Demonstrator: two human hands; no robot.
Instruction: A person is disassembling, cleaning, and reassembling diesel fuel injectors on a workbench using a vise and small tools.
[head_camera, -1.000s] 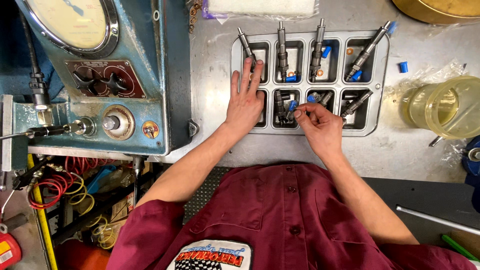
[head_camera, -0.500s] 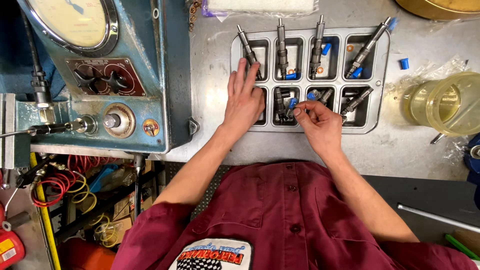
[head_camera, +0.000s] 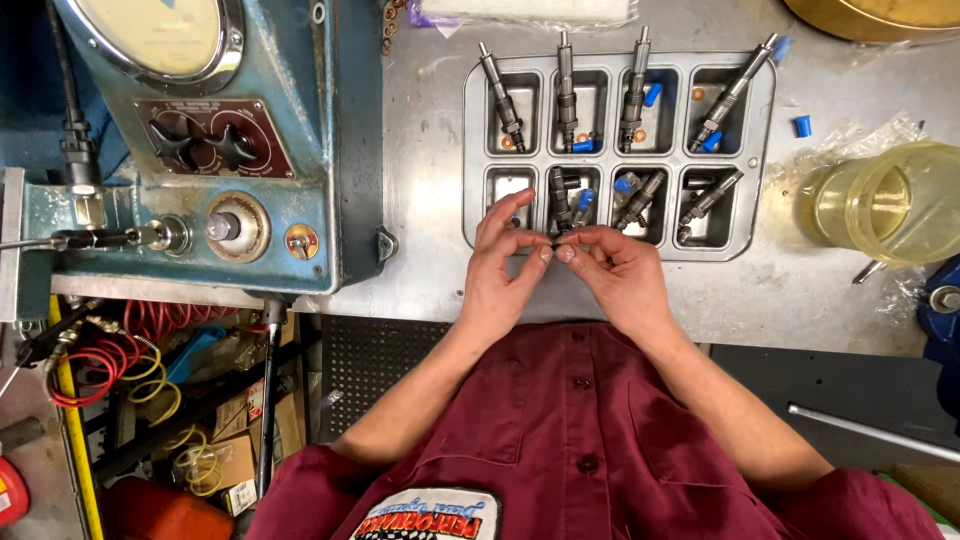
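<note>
A grey metal tray (head_camera: 477, 150) with two rows of compartments holds several dark fuel injectors (head_camera: 634, 95), some with blue caps. My left hand (head_camera: 498, 275) and my right hand (head_camera: 622, 275) meet at the tray's near edge, their thumbs and forefingers pinched together. They grip the near end of one dark injector (head_camera: 558, 198), which lies over the second lower compartment with a blue cap (head_camera: 586, 200) beside it. Whether a smaller part sits between the fingertips cannot be made out.
On the left stands a blue test machine (head_camera: 330, 150) with a round gauge (head_camera: 150, 35) and knobs. A yellowish plastic container (head_camera: 885, 205) stands right of the tray, with a loose blue cap (head_camera: 802, 126) nearby. Red and yellow coiled cables (head_camera: 100, 375) hang below the bench.
My left hand has left the tray's left side and come in to meet my right hand. Both hands have drawn back toward the tray's near edge.
</note>
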